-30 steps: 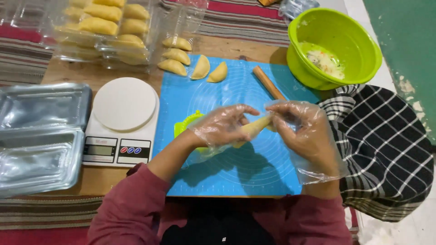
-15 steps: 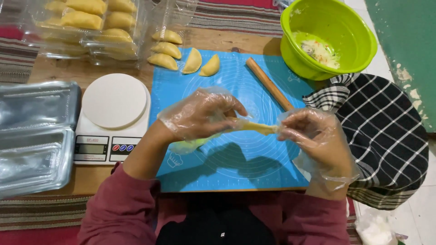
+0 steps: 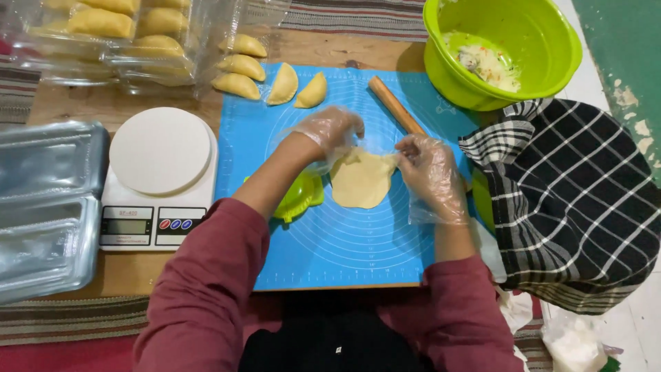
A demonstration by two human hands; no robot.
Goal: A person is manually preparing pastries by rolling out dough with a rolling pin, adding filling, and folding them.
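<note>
A flat round of pale yellow dough (image 3: 361, 180) hangs over the blue silicone mat (image 3: 344, 241). My left hand (image 3: 329, 132), in a clear plastic glove, pinches its upper left edge. My right hand (image 3: 430, 176), also gloved, grips its upper right edge. A green plastic pastry press (image 3: 299, 198) lies on the mat under my left forearm, partly hidden. A wooden rolling pin (image 3: 394, 105) rests at an angle just beyond my right hand.
Two folded pastries (image 3: 297, 87) lie at the mat's far edge, several more (image 3: 239, 65) beside clear packs (image 3: 131, 27). A white kitchen scale (image 3: 158, 176) and foil trays (image 3: 45, 207) sit left. A green bowl of filling (image 3: 502, 52) and checked cloth (image 3: 571, 200) sit right.
The dough was stretched edge-on between both hands; now it is turned and opened out as a flat round facing up. Both hands have moved a little farther over the mat.
</note>
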